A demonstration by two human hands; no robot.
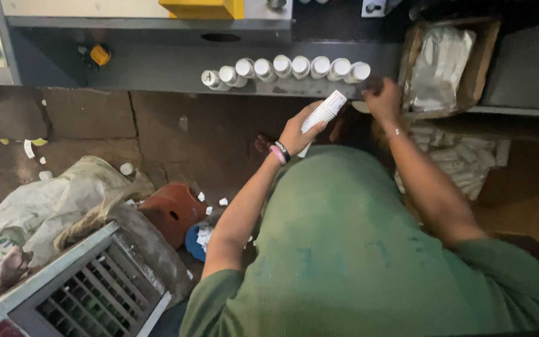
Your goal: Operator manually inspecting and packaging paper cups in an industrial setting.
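Note:
My left hand grips a stack of white labels or small sheets, fanned out and pointing up toward a grey ledge. On that ledge lies a row of several white capped bottles on their sides. My right hand is at the right end of the row, fingers bunched close to the last bottle; whether it pinches anything I cannot tell. A bracelet sits on my left wrist.
A cardboard box with clear plastic bags stands right of my right hand, more bags below it. Left on the floor: a sack, a brown stool, a metal grille, scattered paper scraps.

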